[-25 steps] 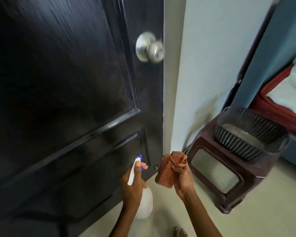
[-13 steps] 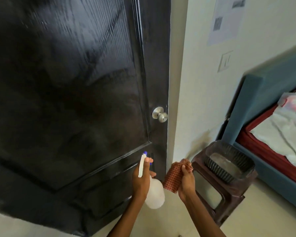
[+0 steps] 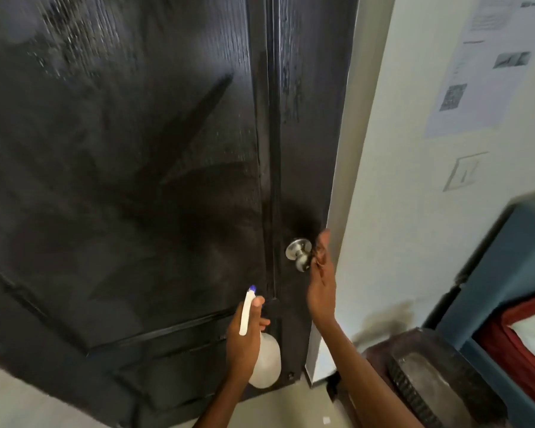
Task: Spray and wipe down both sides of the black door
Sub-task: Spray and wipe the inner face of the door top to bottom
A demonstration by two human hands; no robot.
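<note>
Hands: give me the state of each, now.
Left hand: grips the spray bottle.
Right hand: fingers at the door knob; grip cannot be told, no cloth visible.

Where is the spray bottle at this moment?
In the head view the spray bottle is low at centre, gripped by the left hand before the black door, below and left of the silver doorknob.

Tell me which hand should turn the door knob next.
Right. The right hand is already up beside the silver door knob, fingers at it, while the left hand is lower and occupied gripping the spray bottle.
</note>
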